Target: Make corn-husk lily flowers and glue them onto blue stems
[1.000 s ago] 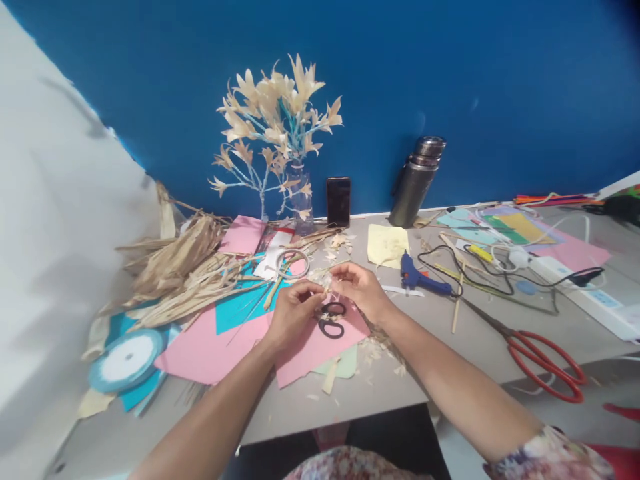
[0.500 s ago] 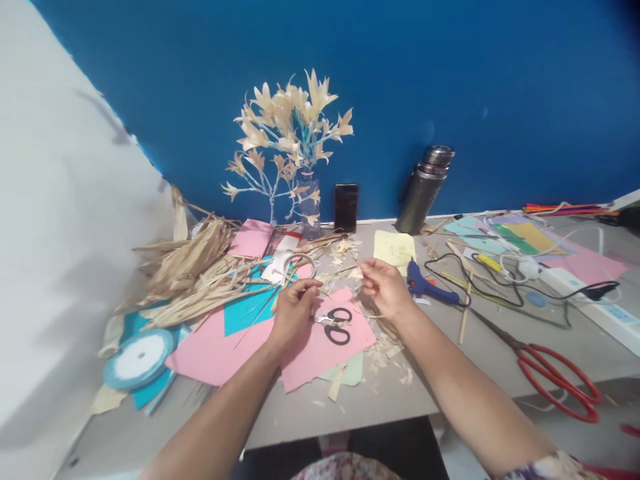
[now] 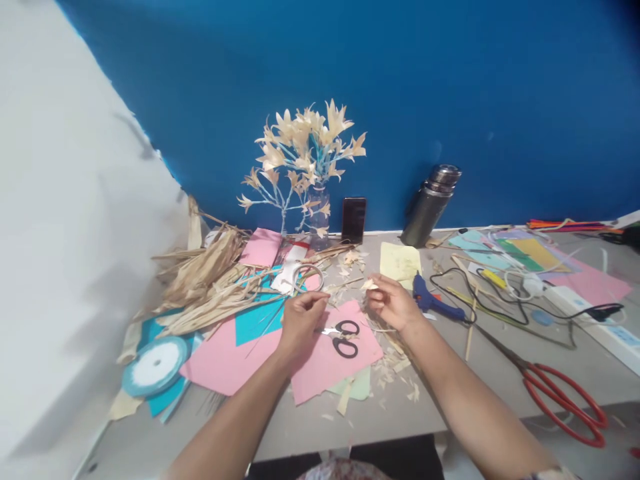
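My right hand (image 3: 395, 303) pinches a small pale piece of corn husk (image 3: 370, 285) between thumb and fingertips, above the table. Across from it, my left hand (image 3: 303, 321) has thumb and forefinger pressed together; whatever is in them is too thin to make out. Small scissors with black handles (image 3: 346, 338) lie on a pink sheet (image 3: 313, 380) just right of my left hand. Behind that hand is a roll of tape (image 3: 309, 275). A blue glue gun (image 3: 435, 300) rests right of my right hand.
Dried corn husks (image 3: 210, 287) and a blue ribbon spool (image 3: 156, 365) lie left. Husk flowers (image 3: 310, 143) in a bottle, a phone (image 3: 354, 220) and a flask (image 3: 431, 207) stand behind. Red-handled scissors (image 3: 565, 400) and a power strip (image 3: 595, 320) lie right.
The view has tilted, so the scene sits lower and slightly further right. The husk piece at my right fingertips shows more plainly. Both hands stay pinched and apart.
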